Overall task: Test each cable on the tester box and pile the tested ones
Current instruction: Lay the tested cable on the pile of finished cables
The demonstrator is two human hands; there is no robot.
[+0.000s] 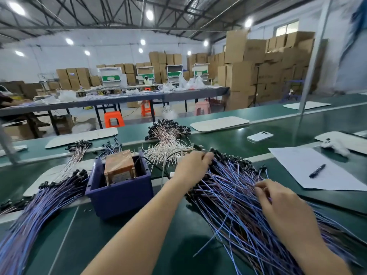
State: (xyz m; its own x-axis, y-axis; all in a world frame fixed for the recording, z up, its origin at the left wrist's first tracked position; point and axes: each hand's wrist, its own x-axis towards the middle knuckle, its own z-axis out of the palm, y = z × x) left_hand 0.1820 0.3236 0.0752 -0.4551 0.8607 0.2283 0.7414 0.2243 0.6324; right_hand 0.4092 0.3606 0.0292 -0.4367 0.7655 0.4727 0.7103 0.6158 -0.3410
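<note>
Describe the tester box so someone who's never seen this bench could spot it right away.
On the green bench, look between the left heap of blue cables and the right heap, just left of the person's left hand. The tester box is a dark blue plastic bin holding a copper-brown block, the only boxy thing there.

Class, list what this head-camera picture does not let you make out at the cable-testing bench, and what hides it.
Tester box, head view: its front and sockets, behind the blue bin wall.
Left hand and right hand, head view: whether either pinches a cable; fingertips sunk in the right cable pile.
Left cable pile, head view: its extent, blurred and cut by the frame's left edge.
</note>
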